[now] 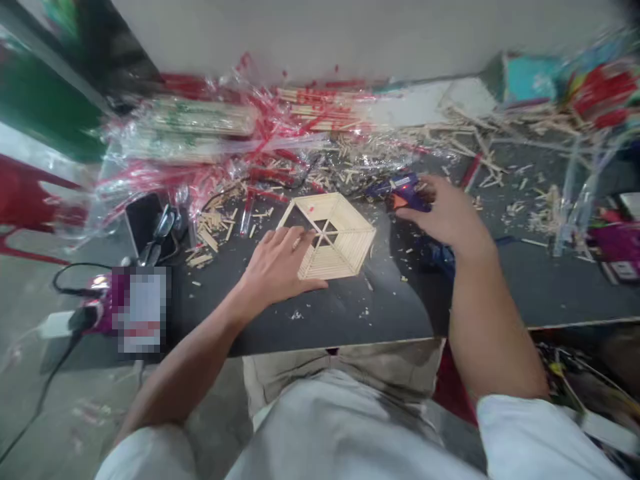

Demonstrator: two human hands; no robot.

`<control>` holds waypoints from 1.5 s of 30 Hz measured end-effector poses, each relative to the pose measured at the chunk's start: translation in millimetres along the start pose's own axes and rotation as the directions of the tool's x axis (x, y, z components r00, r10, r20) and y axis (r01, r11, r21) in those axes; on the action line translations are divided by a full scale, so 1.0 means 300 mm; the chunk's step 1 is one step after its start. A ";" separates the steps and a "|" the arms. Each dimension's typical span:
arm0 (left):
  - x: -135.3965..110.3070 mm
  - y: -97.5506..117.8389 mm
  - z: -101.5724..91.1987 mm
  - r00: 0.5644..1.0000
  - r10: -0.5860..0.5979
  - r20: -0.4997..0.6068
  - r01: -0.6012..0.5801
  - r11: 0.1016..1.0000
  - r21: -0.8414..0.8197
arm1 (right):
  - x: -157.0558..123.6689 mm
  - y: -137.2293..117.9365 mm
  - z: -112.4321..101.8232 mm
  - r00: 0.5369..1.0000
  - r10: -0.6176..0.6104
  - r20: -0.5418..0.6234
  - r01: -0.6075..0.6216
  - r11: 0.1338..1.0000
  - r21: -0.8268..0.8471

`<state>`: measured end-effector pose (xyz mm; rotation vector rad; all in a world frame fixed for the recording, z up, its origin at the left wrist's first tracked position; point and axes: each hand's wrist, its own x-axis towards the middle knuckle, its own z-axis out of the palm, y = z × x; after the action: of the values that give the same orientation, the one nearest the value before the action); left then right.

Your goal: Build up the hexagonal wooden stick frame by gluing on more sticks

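Note:
A hexagonal panel of wooden sticks [340, 237] lies flat on the dark board [350, 313]. My left hand [280, 267] rests on its left part, fingers stretched out flat and pressing it down. My right hand [443, 213] is to the right of the panel, fingers wrapped round a purple glue gun [400, 191] with an orange tip, which points left toward the panel's far right edge.
Cut stick scraps [215, 230] and clear plastic bags of sticks [210, 127] with red wrappers litter the back. A phone [143, 220] and scissors [163, 230] lie at the left, with cables and a plug [75, 317]. Clutter fills the right side. A wall stands behind.

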<state>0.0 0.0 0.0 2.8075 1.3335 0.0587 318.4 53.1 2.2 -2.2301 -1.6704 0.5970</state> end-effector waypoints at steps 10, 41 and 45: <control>-0.040 -0.016 -0.065 0.988 0.122 0.095 -0.113 0.989 -0.092 | 0.025 0.009 0.027 0.969 0.097 -0.227 -0.099 0.995 -0.001; -0.049 -0.168 -0.148 0.601 -0.774 0.199 0.747 0.633 0.204 | 0.003 0.017 0.124 0.816 -0.365 -0.448 0.382 0.922 -0.056; -0.070 -0.203 -0.102 0.644 -0.747 0.163 0.735 0.664 0.139 | -0.012 -0.012 0.143 0.819 -0.399 -0.413 0.421 0.906 -0.039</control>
<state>-61.8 22.6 27.4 1.9777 2.3183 -0.2943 293.6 50.0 -33.0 -1.7112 -1.7899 0.0489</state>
